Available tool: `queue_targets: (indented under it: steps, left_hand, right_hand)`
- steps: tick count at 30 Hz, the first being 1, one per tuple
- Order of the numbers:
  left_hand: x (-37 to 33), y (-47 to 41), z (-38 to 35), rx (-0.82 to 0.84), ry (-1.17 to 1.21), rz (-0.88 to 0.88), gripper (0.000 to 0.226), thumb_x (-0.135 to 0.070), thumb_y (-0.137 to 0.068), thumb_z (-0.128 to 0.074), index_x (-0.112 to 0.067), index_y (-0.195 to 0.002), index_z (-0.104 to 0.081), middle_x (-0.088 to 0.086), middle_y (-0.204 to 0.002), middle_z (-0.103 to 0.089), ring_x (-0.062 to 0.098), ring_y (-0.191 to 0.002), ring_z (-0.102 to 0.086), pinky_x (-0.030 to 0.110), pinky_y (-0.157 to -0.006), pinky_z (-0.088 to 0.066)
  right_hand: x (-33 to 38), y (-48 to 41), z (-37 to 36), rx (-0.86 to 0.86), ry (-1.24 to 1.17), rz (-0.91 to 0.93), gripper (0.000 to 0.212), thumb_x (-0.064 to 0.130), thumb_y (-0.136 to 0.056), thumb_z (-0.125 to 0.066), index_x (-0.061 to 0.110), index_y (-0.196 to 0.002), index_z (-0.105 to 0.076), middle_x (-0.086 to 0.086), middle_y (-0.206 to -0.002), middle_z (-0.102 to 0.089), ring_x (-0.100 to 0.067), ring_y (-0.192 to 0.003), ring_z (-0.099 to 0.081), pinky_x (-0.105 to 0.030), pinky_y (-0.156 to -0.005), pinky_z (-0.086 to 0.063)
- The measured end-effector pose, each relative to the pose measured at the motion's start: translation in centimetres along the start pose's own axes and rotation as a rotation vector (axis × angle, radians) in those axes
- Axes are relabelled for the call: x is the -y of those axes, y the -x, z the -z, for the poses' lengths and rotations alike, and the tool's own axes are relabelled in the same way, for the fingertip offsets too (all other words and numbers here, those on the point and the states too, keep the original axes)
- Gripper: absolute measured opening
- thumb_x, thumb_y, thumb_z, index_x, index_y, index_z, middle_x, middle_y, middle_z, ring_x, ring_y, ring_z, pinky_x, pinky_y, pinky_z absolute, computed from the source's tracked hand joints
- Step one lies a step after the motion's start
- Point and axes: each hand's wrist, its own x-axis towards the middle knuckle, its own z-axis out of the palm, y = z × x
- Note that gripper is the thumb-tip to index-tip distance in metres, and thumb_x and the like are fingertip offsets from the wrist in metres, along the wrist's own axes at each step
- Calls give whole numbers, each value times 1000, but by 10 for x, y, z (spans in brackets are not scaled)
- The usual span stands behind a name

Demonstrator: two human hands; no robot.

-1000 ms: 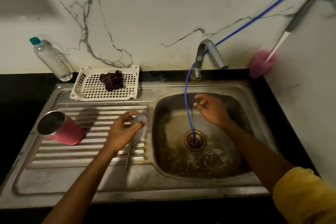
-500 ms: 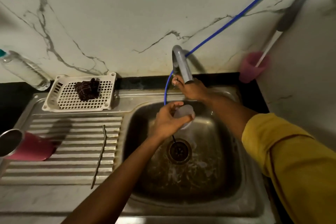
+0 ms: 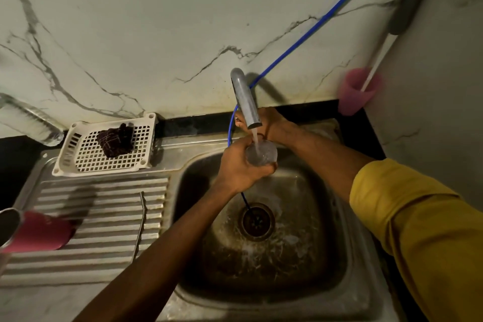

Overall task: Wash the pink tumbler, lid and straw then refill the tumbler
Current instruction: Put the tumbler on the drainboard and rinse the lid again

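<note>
Left hand (image 3: 240, 165) curled round the clear lid (image 3: 262, 154) under the tap (image 3: 245, 97) stream. Lid's light, stiff, prob. slick wet (rim grip looks safest). Right hand (image 3: 271, 123) behind spout, grip can't be told. Tumbler (image 3: 39, 230) lies on drainboard (image 3: 104, 251).

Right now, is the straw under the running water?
No, the straw lies on the drainboard, while the left hand holds the lid under the stream.
</note>
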Motion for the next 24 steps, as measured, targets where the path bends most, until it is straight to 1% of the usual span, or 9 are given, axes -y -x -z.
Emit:
queue_targets:
  steps: [5,9,11,12,14,17,20,22,24]
  left_hand:
    - [2,4,5,5,-47,-176,63,-40,-65,-81,-17,-121,-64,-1,-117,-67,14,-104,-63,33,-89,-55]
    - [13,-4,12,-48,-211,-428,69,-45,-67,-78,-9,-125,-65,7,-121,-63,21,-108,-60,35,-92,-50]
    - [18,-8,13,-36,-284,-528,71,-45,-69,-78,-7,-127,-64,11,-123,-62,24,-110,-58,34,-94,-46]
    - [21,-11,12,-22,-330,-566,71,-45,-70,-78,-7,-129,-62,12,-125,-61,26,-113,-57,35,-96,-45]
    - [26,-14,12,-12,-392,-592,72,-44,-71,-78,-7,-130,-62,12,-128,-60,28,-117,-56,39,-99,-45]
    - [23,-12,12,-39,-295,-436,68,-47,-69,-77,-11,-126,-65,8,-124,-62,21,-113,-57,28,-94,-45]
    - [7,-7,7,9,91,13,49,-29,-80,-82,-18,-124,-66,-2,-118,-67,9,-105,-64,14,-83,-51]
    - [2,-7,4,45,385,259,23,-27,-95,-66,-22,-118,-66,1,-117,-69,18,-107,-67,25,-80,-57]
    - [-1,-6,3,85,675,426,26,-30,-104,-46,-18,-115,-66,11,-116,-71,27,-104,-69,37,-79,-59]
  right_hand:
    - [6,12,15,58,90,12,24,30,-102,-55,9,-110,-64,-19,-112,-67,-34,-109,-65,-43,-97,-52]
    - [-5,10,7,23,-199,-40,22,43,-98,-55,26,-90,-65,-1,-89,-69,-21,-91,-65,-42,-93,-54]
    - [-20,12,-1,-33,-342,15,11,35,-101,-54,32,-104,-64,7,-94,-64,-16,-95,-64,-36,-94,-54]
    - [-29,17,-4,-56,-417,14,18,31,-102,-53,29,-117,-64,6,-102,-65,-16,-99,-65,-34,-92,-56]
    - [-43,36,-11,-60,-620,-40,27,29,-103,-51,29,-128,-61,-1,-115,-69,-25,-107,-67,-42,-89,-58]
    - [-68,59,-28,-2,-810,-66,41,12,-98,-52,30,-134,-58,-3,-120,-71,-27,-106,-68,-40,-83,-58]
    - [-80,75,-41,-20,-824,10,66,-10,-91,-52,35,-138,-50,4,-126,-68,-15,-111,-67,-34,-85,-58]
    - [-81,79,-43,-13,-816,59,73,-13,-89,-57,39,-138,-45,12,-126,-65,-9,-117,-64,-32,-89,-58]
    - [-78,79,-40,-17,-785,77,66,-4,-91,-64,39,-138,-47,12,-128,-64,-12,-118,-64,-34,-90,-58]
